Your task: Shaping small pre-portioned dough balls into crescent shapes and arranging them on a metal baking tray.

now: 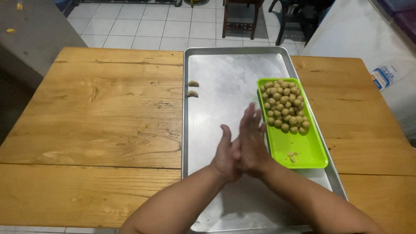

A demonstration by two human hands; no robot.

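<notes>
Over metal baking tray (225, 82), left hand (226, 152) and right hand (252, 141) pressed flat, palm-to-palm.

Home kitchen or small home bakery. Evidence: plank wooden counter (99, 130); on it a large metal baking sheet (225, 78) bearing a green plastic tray (303, 151) of small dough balls (284, 106). Beyond the counter: pale tiled floor (143, 26), dark chair legs (240, 19).

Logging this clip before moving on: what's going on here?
A person presses the left hand and right hand palm to palm above a metal baking tray on a wooden table. Whatever is between the palms is hidden. A green tray holds many dough balls; two crescent pieces lie at the metal tray's left edge.
</notes>
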